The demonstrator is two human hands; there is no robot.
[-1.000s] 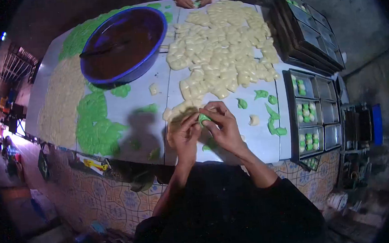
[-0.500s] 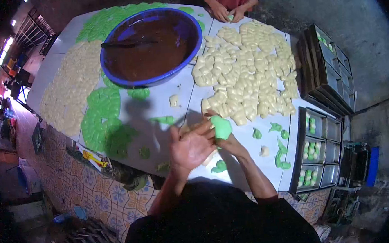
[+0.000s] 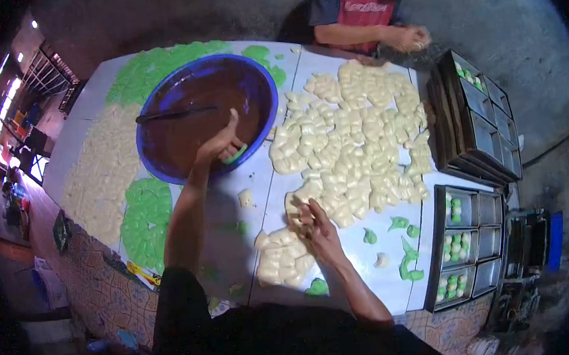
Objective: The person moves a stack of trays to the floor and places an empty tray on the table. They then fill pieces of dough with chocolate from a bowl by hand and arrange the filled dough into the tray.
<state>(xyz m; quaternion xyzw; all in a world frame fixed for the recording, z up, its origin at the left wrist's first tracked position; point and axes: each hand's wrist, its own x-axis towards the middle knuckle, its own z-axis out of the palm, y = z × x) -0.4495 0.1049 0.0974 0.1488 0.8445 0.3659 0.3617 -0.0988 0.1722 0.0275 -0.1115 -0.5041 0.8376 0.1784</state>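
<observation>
My left hand [image 3: 221, 144] reaches over the near right rim of a large blue basin [image 3: 273, 122], thumb raised. A flattened piece of green dough [image 3: 235, 156] sits against its fingers. Brown filling [image 3: 183, 142] fills the lower part of the basin, and a dark long-handled utensil [image 3: 174, 114] lies in it. My right hand [image 3: 318, 228] hovers at the edge of the cream dough pieces [image 3: 283, 257], its fingers partly curled and apart. Whether its fingertips touch the dough is hard to see.
Cream dough pieces [image 3: 354, 133] spread across the white table [image 3: 226, 198], with green dough [image 3: 147, 213] at left. A divided metal tray [image 3: 472, 247] holds green and cream balls; stacked trays [image 3: 475, 118] stand behind. Across the table, a person [image 3: 369, 23] works with both hands together.
My left hand has moved forward and left to the basin, now with the green dough that was in my right hand. My right hand has lowered beside the cream dough. The other person's hands have risen.
</observation>
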